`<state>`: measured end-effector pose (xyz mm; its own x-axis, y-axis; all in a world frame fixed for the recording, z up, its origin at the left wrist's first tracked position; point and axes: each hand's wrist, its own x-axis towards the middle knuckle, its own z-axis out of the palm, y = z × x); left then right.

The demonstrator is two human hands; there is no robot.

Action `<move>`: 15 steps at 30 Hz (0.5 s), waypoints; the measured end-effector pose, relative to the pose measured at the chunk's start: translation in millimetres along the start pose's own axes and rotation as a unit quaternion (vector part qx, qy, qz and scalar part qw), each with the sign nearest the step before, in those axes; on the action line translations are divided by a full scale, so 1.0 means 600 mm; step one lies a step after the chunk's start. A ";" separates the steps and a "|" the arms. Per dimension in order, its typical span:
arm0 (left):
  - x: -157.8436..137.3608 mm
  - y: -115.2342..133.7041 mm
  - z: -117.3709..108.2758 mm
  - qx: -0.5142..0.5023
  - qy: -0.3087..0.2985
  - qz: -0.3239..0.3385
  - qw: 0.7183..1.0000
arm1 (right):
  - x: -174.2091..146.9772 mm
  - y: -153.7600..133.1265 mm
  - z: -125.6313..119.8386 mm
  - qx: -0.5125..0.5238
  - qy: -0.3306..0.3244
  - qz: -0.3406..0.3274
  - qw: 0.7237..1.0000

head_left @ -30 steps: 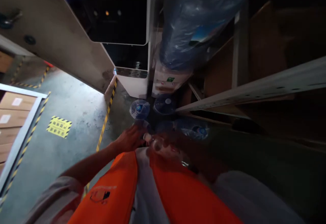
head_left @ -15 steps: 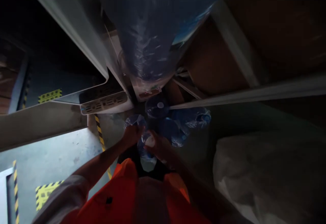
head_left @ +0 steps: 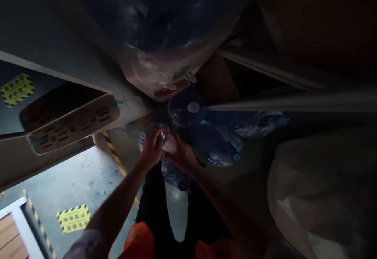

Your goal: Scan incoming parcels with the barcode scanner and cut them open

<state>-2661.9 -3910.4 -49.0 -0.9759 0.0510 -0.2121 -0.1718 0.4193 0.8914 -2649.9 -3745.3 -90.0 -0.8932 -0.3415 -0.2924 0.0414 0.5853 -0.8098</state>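
My left hand (head_left: 152, 147) is closed, thumb and fingers curled together around a small white bit that is too dark to name. Right beside it, my right hand (head_left: 182, 153) grips a pale, round, cup-like thing (head_left: 169, 146), whose kind the dim light hides. Both hands meet low in front of my legs. Below and around them lie large blue water jugs: one jug (head_left: 173, 172) under my right hand, another jug (head_left: 216, 143) to the right, and an upright-looking jug (head_left: 184, 109) just beyond.
Ahead stands a dispenser (head_left: 141, 70) with small taps (head_left: 191, 77) and plastic film over it. At left juts a slotted drip tray (head_left: 76, 123). A pale bar (head_left: 265, 103) runs across the right, above a big whitish sack (head_left: 309, 196). Striped tape (head_left: 113, 151) marks the floor.
My view has moved closer to the floor and dispenser. My hands have drawn together, the right still gripping the pale round thing. More of the jugs and my legs now show.
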 end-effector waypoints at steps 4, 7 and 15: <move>0.051 -0.012 0.000 0.075 -0.009 0.030 0.997 | 0.035 0.031 -0.011 -0.008 0.017 -0.023 1.000; 0.088 -0.015 0.002 0.139 0.062 0.059 0.987 | 0.063 0.035 -0.023 -0.042 0.026 -0.022 0.999; 0.184 0.046 0.026 0.164 0.042 0.095 0.981 | 0.165 0.066 -0.056 0.044 0.106 0.086 0.990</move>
<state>-2772.2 -3879.1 -53.9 -0.9961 0.0874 -0.0087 0.0531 0.6790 0.7322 -2751.6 -3731.2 -133.6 -0.9429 -0.0741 -0.3247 0.2325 0.5514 -0.8012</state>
